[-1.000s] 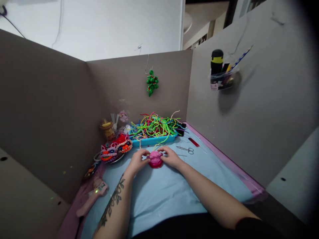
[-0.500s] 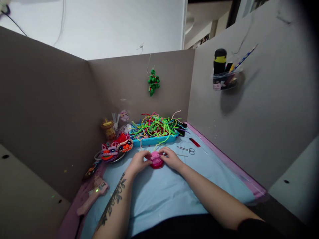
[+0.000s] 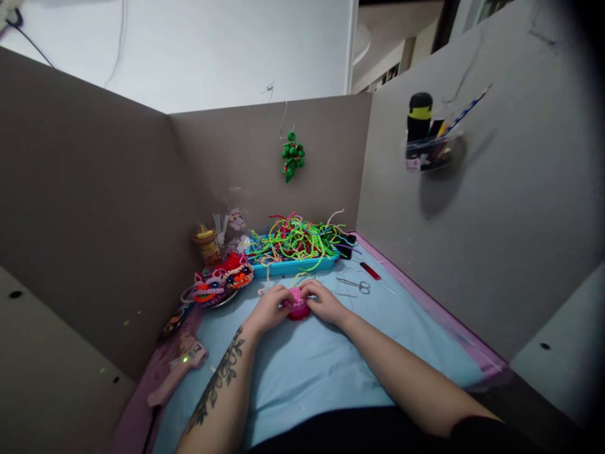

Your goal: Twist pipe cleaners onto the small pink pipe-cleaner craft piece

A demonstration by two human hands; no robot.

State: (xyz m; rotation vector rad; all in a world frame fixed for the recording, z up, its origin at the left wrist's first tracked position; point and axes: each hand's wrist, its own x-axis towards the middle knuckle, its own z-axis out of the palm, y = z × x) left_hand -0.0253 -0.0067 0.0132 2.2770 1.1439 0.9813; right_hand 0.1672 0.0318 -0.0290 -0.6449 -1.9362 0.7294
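Note:
A small pink and red fuzzy craft piece [image 3: 297,304] rests on the light blue cloth [image 3: 302,372], pressed between both hands. My left hand [image 3: 269,309] curls its fingers against the piece's left side. My right hand [image 3: 324,301] grips its right side with bent fingers. Just behind them a blue tray [image 3: 288,268] overflows with several coloured pipe cleaners [image 3: 295,238].
Finished fuzzy figures [image 3: 220,280] lie on a dish at the left, by a small jar [image 3: 205,243]. Scissors [image 3: 354,285] and a red stick [image 3: 369,271] lie right of the tray. A pink glue gun [image 3: 177,372] lies front left. Grey cardboard walls surround the desk; a green ornament [image 3: 292,155] hangs at the back.
Both hands have closed in tighter on the pink piece, the left hand shifting right so that more of it is covered.

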